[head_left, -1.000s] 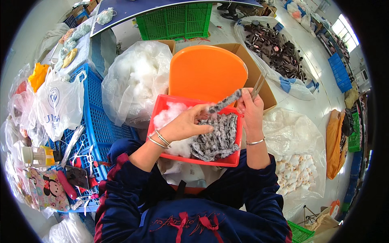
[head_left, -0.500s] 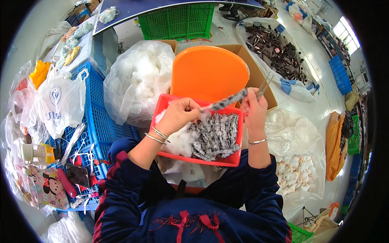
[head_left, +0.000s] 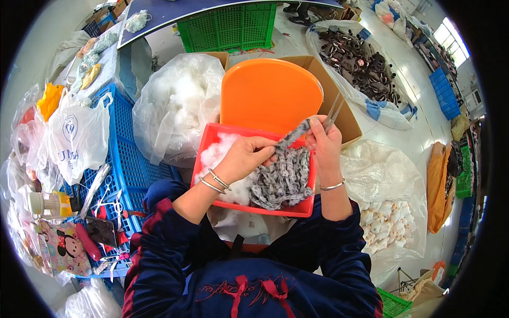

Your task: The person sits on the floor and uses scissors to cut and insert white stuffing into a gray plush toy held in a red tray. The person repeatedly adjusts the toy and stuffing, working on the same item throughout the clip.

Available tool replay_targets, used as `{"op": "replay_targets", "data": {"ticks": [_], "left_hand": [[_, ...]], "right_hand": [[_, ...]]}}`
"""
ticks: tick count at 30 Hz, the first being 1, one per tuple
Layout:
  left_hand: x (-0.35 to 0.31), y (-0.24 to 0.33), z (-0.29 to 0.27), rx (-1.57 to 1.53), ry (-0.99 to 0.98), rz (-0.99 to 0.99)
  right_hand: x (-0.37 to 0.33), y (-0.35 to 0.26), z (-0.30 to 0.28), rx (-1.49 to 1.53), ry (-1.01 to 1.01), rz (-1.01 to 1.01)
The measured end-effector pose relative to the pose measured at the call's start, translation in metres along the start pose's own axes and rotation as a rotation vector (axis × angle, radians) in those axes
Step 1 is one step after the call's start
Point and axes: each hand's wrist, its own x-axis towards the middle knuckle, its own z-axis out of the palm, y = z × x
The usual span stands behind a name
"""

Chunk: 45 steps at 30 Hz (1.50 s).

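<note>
A short grey-and-black fuzzy strip is stretched between my two hands above a red plastic tray. My left hand is closed, thumb and fingers pinching the strip's lower left end. At the upper right end, my right hand grips the strip. Metal tweezers are also in that hand, their points rising away from the tray. Beneath my hands, white fluffy stuffing fills the tray's left side. A pile of similar grey fuzzy strips lies on its right.
Behind the tray stands an orange plastic seat, with a cardboard box beside it. A clear bag of stuffing sits to the left, near blue crates. At right, an open plastic bag holds small white pieces.
My left hand has shifted right along the strip and now covers its end. The right hand has moved slightly left, and the tweezers point more steeply upward.
</note>
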Motion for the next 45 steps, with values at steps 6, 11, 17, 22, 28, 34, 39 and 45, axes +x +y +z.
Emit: {"op": "replay_targets", "data": {"ticks": [6,11,17,22,28,34,39,45], "left_hand": [[-0.002,0.006,-0.009,0.1,0.023,-0.066],[-0.002,0.005,-0.014,-0.041,0.03,0.044],[0.0,0.01,-0.031,0.072,0.08,0.027],[0.0,0.012,-0.047,0.093,0.234,0.054],[-0.007,0.033,-0.052,0.321,0.212,-0.072],[-0.008,0.01,-0.048,0.556,-0.105,0.031],[-0.008,0.013,-0.05,0.679,-0.075,0.049],[-0.007,0.002,-0.047,0.757,-0.067,0.15]], "right_hand": [[0.002,-0.012,0.0,-0.126,0.148,-0.127],[0.025,-0.047,-0.048,-0.295,0.488,-0.462],[0.038,-0.05,-0.077,-0.497,0.5,-0.281],[0.033,-0.005,-0.076,-0.873,0.055,-0.139],[0.019,0.039,-0.042,-1.261,-0.523,0.24],[0.014,0.086,-0.041,-1.536,-0.58,0.249],[0.021,0.049,-0.025,-1.166,-0.573,0.248],[0.015,0.049,-0.026,-1.296,-0.624,0.333]]}}
